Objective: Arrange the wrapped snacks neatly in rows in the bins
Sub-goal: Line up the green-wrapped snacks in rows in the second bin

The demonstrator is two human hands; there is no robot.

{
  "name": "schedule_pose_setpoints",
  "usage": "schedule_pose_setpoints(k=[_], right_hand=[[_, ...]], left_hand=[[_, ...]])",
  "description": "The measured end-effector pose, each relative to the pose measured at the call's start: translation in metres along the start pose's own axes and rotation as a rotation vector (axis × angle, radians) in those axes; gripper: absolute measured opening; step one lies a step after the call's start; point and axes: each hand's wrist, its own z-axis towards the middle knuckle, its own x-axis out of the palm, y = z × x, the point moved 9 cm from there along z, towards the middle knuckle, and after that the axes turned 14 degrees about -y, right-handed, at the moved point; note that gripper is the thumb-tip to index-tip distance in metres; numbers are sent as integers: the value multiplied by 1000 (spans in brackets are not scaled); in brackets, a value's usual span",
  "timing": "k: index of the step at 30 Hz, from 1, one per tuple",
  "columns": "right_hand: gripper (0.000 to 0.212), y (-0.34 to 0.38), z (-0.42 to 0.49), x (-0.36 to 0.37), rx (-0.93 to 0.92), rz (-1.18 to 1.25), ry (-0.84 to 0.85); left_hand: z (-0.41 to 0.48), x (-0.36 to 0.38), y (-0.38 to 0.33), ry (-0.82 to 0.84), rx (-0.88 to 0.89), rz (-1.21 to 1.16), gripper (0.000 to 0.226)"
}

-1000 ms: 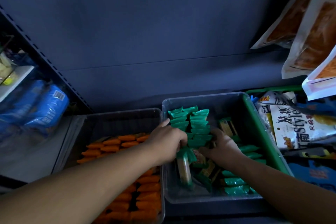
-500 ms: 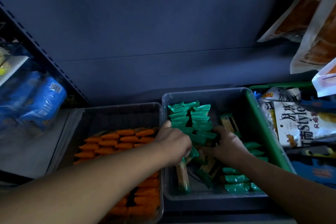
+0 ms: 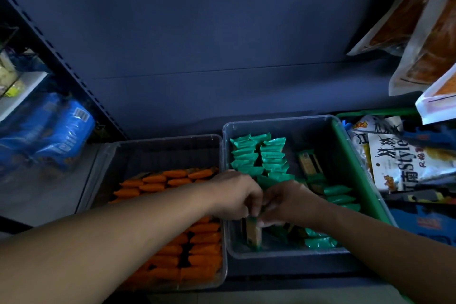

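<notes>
Two clear bins sit side by side on a dark shelf. The left bin holds rows of orange wrapped snacks. The right bin holds green wrapped snacks, two tidy rows at the back left, loose ones in the middle and a stack on the right. My left hand and my right hand meet over the middle of the right bin, fingers curled down onto a green-and-tan snack standing near the front. What each finger pinches is hidden.
A green basket edge runs along the right bin. Printed snack bags lie to the right, and orange packets hang above them. Blue packs lie on the left shelf behind a slanted dark upright. Dark back panel behind.
Both hands have drawn toward each other and toward the front of the right bin. They now meet over the upright green-and-tan snack.
</notes>
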Motion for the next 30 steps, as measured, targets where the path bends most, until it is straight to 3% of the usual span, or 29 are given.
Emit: schedule_pose_setpoints(k=[5, 7, 11, 14, 17, 20, 24, 27, 30], right_hand=[[13, -3, 9, 14, -95, -252, -49], [24, 3, 13, 15, -186, -399, -95], [27, 20, 12, 16, -323, -422, -231], [30, 35, 7, 24, -475, -600, -293], [32, 41, 12, 22, -465, -590, -337], [35, 39, 13, 4, -444, -340, -382], [21, 23, 1, -53, -434, -109, -629], [18, -5, 7, -92, -194, -38, -710], [18, -39, 29, -77, 100, 60, -491]], left_hand=[[-5, 3, 0, -22, 51, -31, 27], [-5, -10, 10, -138, 46, -68, 30], [-11, -47, 34, -480, 66, -93, 26], [-15, -57, 45, -564, 5, -89, 23], [-12, -49, 41, -524, 15, -60, 21], [-5, -35, 32, -409, 26, 105, 16], [7, -17, 18, -270, 75, 403, 42], [18, -7, 12, -190, 73, 442, 49], [25, 1, 6, -135, 34, 454, 51]])
